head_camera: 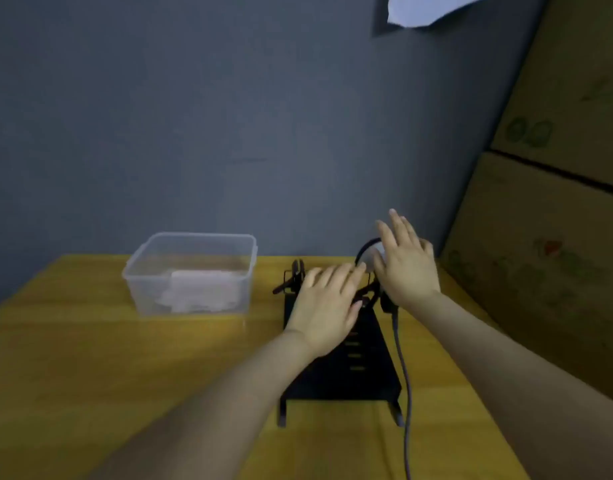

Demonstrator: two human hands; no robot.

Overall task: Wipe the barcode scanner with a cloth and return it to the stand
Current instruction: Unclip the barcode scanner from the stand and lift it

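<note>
While both hands hover flat-fingered and empty, left (pixel 327 303) over the stand (pixel 353 368), right (pixel 404 261) covering the scanner (pixel 367 254), the scanner shows only a blurred dark-rimmed head on the stand.

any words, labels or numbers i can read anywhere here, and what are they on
None can be read.
Cardboard boxes: faint green and red printed marks, too blurred to read.
Black stand: a column of small marks down its face, too blurred to tell whether they are text.
Paper on the wall: no writing visible.
Clear plastic tub: no label visible.
</note>
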